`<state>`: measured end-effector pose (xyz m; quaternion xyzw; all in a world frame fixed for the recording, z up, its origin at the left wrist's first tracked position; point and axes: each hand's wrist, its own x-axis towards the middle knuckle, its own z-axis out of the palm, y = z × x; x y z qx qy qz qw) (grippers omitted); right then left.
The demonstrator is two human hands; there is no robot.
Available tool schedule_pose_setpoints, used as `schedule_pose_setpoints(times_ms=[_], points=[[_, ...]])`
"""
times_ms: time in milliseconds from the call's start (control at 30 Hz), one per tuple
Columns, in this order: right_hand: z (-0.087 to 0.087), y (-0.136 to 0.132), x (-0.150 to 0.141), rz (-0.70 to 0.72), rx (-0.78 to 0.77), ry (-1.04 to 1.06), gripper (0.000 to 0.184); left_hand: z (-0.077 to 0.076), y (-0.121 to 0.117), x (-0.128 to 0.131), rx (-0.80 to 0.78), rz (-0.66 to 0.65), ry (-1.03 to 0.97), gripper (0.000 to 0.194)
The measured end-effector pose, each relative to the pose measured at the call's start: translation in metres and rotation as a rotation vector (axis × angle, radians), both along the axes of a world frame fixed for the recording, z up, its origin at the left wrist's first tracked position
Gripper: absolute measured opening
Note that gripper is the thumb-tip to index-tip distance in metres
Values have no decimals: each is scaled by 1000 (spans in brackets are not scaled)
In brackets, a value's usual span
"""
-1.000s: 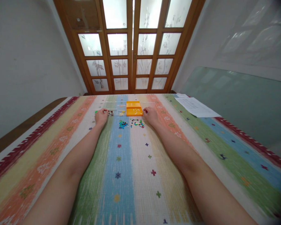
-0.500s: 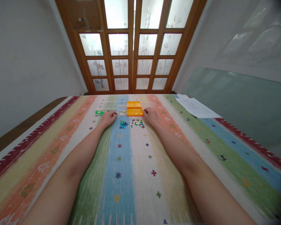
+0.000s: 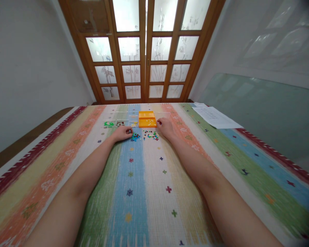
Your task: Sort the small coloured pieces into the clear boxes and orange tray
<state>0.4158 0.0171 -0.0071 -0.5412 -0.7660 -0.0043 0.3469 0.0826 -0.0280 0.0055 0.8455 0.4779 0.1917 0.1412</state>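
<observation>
My left hand (image 3: 123, 133) is at the left edge of a pile of small blue and green pieces (image 3: 135, 137), its thumb and fingertips drawn together. Whatever may be between them is too small to make out. My right hand (image 3: 165, 127) rests by the right side of an open orange box (image 3: 147, 125), fingers curled in a pinch whose contents are hidden. Small pale pieces lie inside the box. Between the hands, loose mixed-colour pieces (image 3: 151, 134) are scattered on the striped cloth.
Left of the box, clear compartments hold green pieces (image 3: 109, 124), dark brown pieces (image 3: 120, 123) and yellow pieces (image 3: 134, 124). Paper sheets (image 3: 216, 117) lie at the table's far right. Beyond the striped tablecloth (image 3: 157, 206) stands a wooden glass-paned door (image 3: 145, 61).
My left hand has moved right and slightly nearer, from beside the clear compartments to the blue and green pile, uncovering the brown pieces. My right hand stays by the orange box.
</observation>
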Motion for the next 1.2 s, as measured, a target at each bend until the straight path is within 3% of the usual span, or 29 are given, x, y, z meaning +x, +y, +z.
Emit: schedule_pose_setpoints(times_ms=[900, 1200], points=[[-1, 1, -1, 1, -13, -11, 20, 3, -2, 7, -70, -46, -87, 23], [1, 0, -1, -6, -24, -16, 20, 0, 1, 4, -126, 19, -200, 27]])
